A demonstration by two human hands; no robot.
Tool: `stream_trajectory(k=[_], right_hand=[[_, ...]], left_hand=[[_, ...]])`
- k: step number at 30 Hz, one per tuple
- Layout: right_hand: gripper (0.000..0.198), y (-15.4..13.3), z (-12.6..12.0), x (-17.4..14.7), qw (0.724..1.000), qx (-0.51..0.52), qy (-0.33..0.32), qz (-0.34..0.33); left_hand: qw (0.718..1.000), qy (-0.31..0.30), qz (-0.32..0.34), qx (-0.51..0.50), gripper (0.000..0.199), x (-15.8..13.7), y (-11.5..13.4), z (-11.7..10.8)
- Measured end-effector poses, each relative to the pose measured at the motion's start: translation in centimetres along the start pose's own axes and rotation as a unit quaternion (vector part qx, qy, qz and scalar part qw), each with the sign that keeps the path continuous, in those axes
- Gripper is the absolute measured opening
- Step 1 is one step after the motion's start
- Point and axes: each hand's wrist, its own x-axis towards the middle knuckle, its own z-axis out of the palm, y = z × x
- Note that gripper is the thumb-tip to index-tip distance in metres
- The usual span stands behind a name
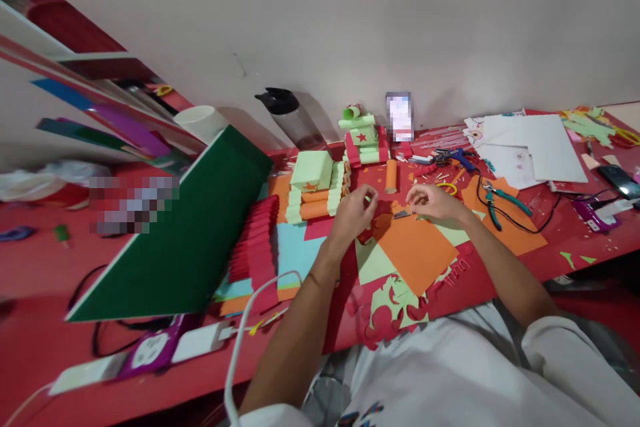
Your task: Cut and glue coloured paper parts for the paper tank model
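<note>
My left hand [353, 213] is held over the red table with fingers curled and tips close together; anything between them is too small to make out. Across a short gap, my right hand [434, 204] has its fingers bent in a similar pinch, also with no nameable thing visible in it. Below and between the hands lie an orange paper sheet [419, 250] and a small dark metal piece [401, 215]. An orange paper roll [391, 177] stands just beyond them. Left of my left hand sits a paper model [311, 172] in light green and orange.
A second paper model [366, 137] stands by the wall near a propped phone [400, 117]. A tilted bottle [295, 120] and large green board [185, 240] are at left. Pliers [505, 200], white sheets [537, 147], paper scraps [395, 300] and a white cable [239, 340] lie around.
</note>
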Motion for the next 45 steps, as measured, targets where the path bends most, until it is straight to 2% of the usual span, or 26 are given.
stream_trajectory(k=[3, 7, 10, 12, 14, 18, 26, 29, 33, 37, 40, 45], right_hand=[[0.018, -0.5, 1.3, -0.3, 0.996, -0.06, -0.064, 0.014], [0.018, -1.5, 2.2, -0.5, 0.986, -0.151, -0.069, 0.005], [0.016, -1.9, 1.3, -0.7, 0.98, -0.192, -0.047, -0.006], [0.016, -1.8, 0.3, -0.8, 0.974, -0.223, -0.025, -0.015], [0.022, -1.3, -0.5, -0.8, 0.956, -0.293, -0.012, -0.029], [0.029, -0.3, -1.3, -0.7, 0.915, -0.401, -0.033, -0.039], [0.024, -0.3, -1.7, -0.5, 0.893, -0.442, -0.068, -0.043], [0.022, -0.7, -2.5, -0.9, 0.894, -0.439, -0.037, -0.079], [0.03, -1.9, -3.7, -2.0, 0.896, -0.424, 0.045, -0.119], [0.031, -3.3, -4.0, -2.8, 0.889, -0.436, 0.094, -0.1], [0.032, -3.3, -3.7, -2.9, 0.873, -0.473, 0.095, -0.069], [0.038, -1.7, -3.0, -2.5, 0.849, -0.523, 0.077, 0.004]], left_hand=[[0.997, -0.017, 0.065, 0.044, 0.018, 0.0, -0.4, 0.3], [0.979, -0.086, 0.169, 0.073, 0.028, 0.0, -1.0, 1.8], [0.967, -0.132, 0.207, 0.071, 0.034, 0.0, -1.5, 2.9], [0.966, -0.14, 0.209, 0.066, 0.035, 0.0, -1.8, 3.4], [0.968, -0.135, 0.205, 0.058, 0.035, 0.2, -2.0, 3.7], [0.966, -0.138, 0.214, 0.042, 0.036, 0.5, -2.1, 3.8], [0.969, -0.142, 0.198, 0.043, 0.036, 0.8, -2.1, 3.6], [0.971, -0.145, 0.187, 0.038, 0.033, 0.8, -1.9, 3.3], [0.968, -0.146, 0.203, 0.003, 0.04, 0.5, -1.6, 3.3], [0.969, -0.153, 0.196, -0.003, 0.037, 0.2, -1.4, 3.6], [0.969, -0.155, 0.192, 0.005, 0.037, 0.2, -1.2, 3.6], [0.971, -0.164, 0.172, 0.032, 0.032, 0.3, -1.0, 3.6]])
